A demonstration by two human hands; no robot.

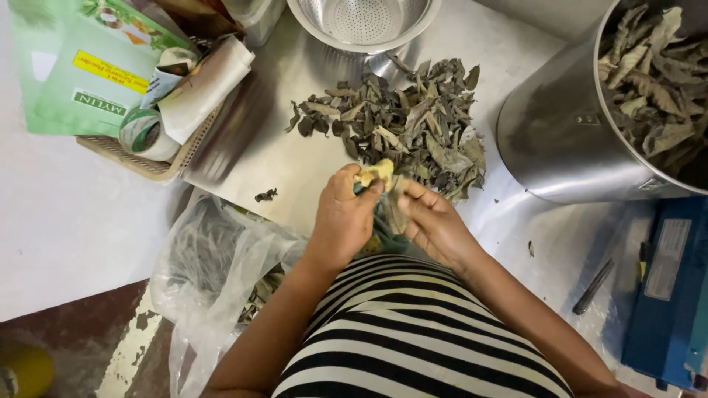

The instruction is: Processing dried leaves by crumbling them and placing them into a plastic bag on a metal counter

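both hands meet at the near edge of the steel tabletop (295,158). the left hand (343,217) is clenched on a yellowish dried leaf (376,174), pinched at the fingertips; the right hand (431,221) cups loosely just beside it, touching the leaf's underside. the pile of dried leaves (405,125) lies just beyond, with a big steel pot (560,140) at the right edge and a clear plastic bag (214,258) hanging off the near-left corner.

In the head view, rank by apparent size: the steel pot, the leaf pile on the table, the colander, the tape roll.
1. steel pot, cut off by the frame
2. leaf pile
3. colander, partly cropped, so its rank against the pile is unsure
4. tape roll
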